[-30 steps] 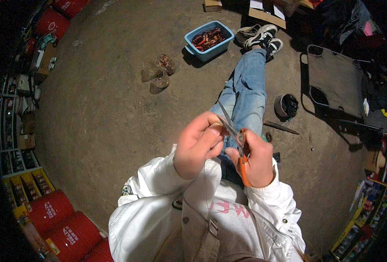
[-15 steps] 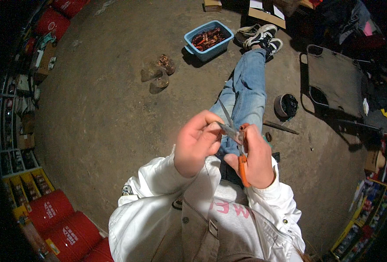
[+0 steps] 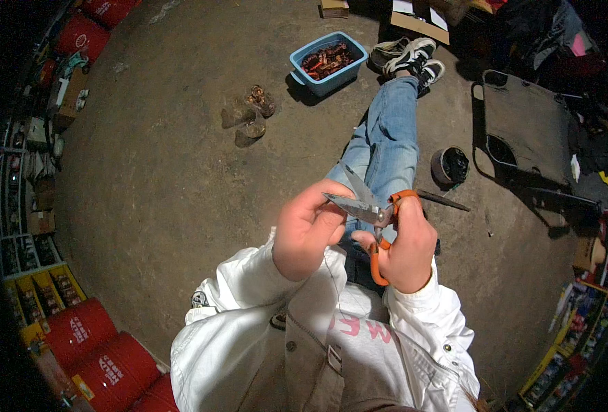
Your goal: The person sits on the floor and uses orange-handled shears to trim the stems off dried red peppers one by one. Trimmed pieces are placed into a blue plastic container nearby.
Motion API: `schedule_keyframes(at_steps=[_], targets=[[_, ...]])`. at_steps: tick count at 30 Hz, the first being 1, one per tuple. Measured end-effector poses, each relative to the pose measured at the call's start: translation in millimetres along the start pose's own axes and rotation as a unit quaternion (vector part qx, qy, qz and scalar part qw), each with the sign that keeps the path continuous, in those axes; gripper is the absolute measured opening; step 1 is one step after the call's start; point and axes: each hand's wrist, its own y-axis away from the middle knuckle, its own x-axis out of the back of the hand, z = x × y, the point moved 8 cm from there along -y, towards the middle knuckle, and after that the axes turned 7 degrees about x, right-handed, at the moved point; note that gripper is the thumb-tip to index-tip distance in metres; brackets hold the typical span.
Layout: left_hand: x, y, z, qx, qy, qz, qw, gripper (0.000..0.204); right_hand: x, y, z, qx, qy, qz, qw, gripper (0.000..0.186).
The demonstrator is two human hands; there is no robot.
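Observation:
My right hand (image 3: 412,248) grips a pair of scissors (image 3: 382,218) by the orange handles. The grey blades are spread apart and point to the upper left. One blade passes across the fingertips of my left hand (image 3: 312,230), and I cannot tell if it touches them. My left hand is closed in a pinch, thumb against fingers. From below it a thin dark strand (image 3: 327,266) hangs down in front of my jacket; whether it is thread or wire I cannot tell. What lies between the fingertips is mostly hidden by the blade.
My jeans-clad legs (image 3: 394,127) stretch ahead on the concrete floor. Beyond them stands a blue basin (image 3: 328,86) of dark reddish pieces. Clumps in clear plastic (image 3: 249,115) lie to its left. At right are a round container (image 3: 449,166), a dark rod (image 3: 444,200) and a folding chair (image 3: 527,123).
The scissors have turned in my right hand, and both orange handles now show more fully. The blades have shifted across in front of my left fingertips. My left hand stays nearly still.

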Motion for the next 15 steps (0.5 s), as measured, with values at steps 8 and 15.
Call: schedule_keyframes(at_steps=[8, 15], targets=[[-4.4, -3.7, -2.0, 0.022, 0.042, 0.0, 0.999, 0.013, -26.5, 14.0, 14.3, -0.126, -0.213, -0.119, 0.962, 0.029], [-4.7, -2.7, -2.1, 0.008, 0.08, -0.038, 0.996, 0.011, -4.6, 0.2, 4.2, -0.063, -0.103, -0.094, 0.988, 0.048]])
